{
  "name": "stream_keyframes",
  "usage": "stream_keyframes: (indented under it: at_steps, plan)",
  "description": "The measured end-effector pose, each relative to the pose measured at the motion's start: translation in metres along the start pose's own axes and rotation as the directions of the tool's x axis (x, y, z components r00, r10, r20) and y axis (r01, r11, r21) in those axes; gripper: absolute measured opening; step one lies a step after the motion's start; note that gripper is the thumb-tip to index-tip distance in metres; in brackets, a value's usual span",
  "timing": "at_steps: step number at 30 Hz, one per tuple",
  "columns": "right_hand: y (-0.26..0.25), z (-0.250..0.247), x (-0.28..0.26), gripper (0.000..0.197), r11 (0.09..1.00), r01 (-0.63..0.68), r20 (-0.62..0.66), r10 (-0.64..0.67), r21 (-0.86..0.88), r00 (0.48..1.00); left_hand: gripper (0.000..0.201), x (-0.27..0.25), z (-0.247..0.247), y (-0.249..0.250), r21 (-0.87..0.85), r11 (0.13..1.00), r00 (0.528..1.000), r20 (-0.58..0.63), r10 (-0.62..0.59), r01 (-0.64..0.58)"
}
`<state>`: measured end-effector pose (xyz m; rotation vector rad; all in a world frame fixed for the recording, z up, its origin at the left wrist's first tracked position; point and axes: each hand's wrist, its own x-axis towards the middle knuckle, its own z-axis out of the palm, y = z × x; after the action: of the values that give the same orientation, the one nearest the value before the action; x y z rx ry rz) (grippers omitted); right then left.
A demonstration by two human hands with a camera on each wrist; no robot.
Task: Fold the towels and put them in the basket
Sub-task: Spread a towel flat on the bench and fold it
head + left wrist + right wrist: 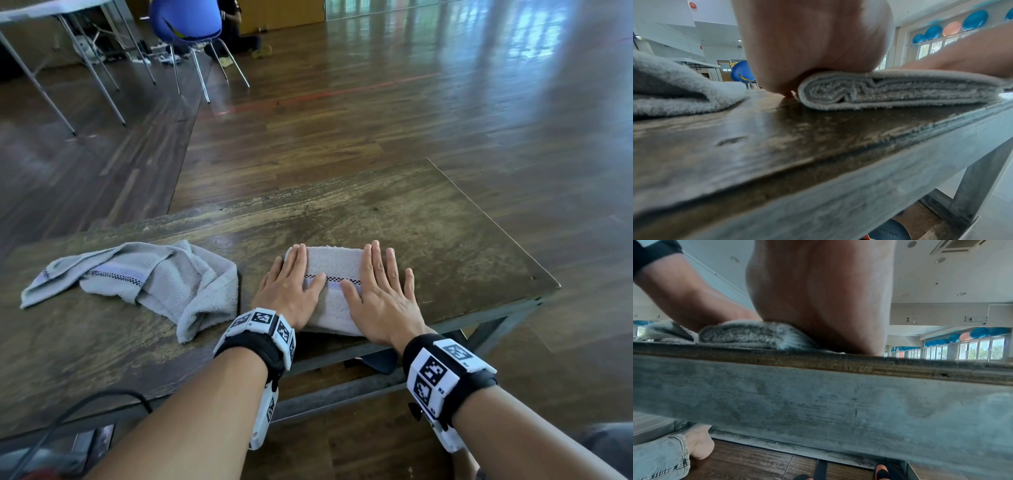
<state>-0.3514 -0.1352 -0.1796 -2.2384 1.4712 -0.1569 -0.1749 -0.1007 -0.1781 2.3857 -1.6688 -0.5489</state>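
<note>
A grey towel folded into a thick rectangle (pixel 334 270) lies near the front edge of the wooden table (pixel 428 226). My left hand (pixel 291 287) lies flat on its left half with straight fingers. My right hand (pixel 380 291) presses flat on its right half. In the left wrist view the folded towel (pixel 890 91) shows its stacked layers under my palm (pixel 813 40). The right wrist view shows the folded towel (pixel 748 335) squeezed under my right palm (pixel 824 296). A second grey towel (pixel 144 277) lies crumpled on the table to the left. No basket is in view.
The table's front edge (pixel 818 394) runs just under my wrists, with a stool below (pixel 890 230). The right part of the tabletop is bare wood. A blue chair (pixel 186 20) and a white table (pixel 51 10) stand far back on the wooden floor.
</note>
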Motion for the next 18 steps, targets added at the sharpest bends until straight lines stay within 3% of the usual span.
stream_keyframes:
  at_steps: [8,13,16,18]
  plan:
    - [0.000,-0.003,0.000,0.079,0.999,-0.033,0.024,0.032,0.036,0.999,0.075,-0.008,-0.001,0.011,-0.030,0.997,0.997,-0.021,-0.074,0.073]
    - [-0.001,-0.005,-0.001,0.080,0.999,-0.029,0.019,0.028,0.045,0.999,0.084,-0.022,-0.005,0.022,-0.145,0.948,0.949,-0.099,-0.299,0.283]
    - [0.002,-0.006,-0.005,0.081,0.995,-0.001,0.022,-0.001,0.099,1.000,0.079,-0.023,-0.016,0.024,-0.199,0.929,0.929,-0.140,-0.342,0.312]
    - [0.003,-0.007,-0.008,0.081,0.989,0.018,0.024,-0.022,0.147,0.999,0.062,-0.022,-0.026,0.024,-0.301,0.905,0.914,-0.179,-0.364,0.301]
